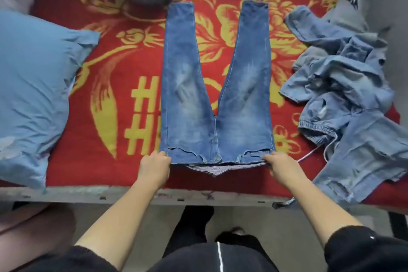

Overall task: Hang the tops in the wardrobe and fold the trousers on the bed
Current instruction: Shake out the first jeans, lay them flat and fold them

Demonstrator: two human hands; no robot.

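Gripping the jeans (217, 104) waistband corners, left hand (155, 166) and right hand (279, 165).

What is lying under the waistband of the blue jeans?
A striped cloth peeks out beneath the jeans waistband, between both hands. The rest is covered, so its kind is unclear.

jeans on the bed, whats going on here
A person stands at the edge of the bed, which has a red and gold floral cover, with a pair of blue jeans laid flat, legs spread and pointing away. The left hand and right hand each grip a corner of the waistband. No fold has been made yet. A crumpled pile of lighter denim clothes lies to the right, and a blue pillow to the left.
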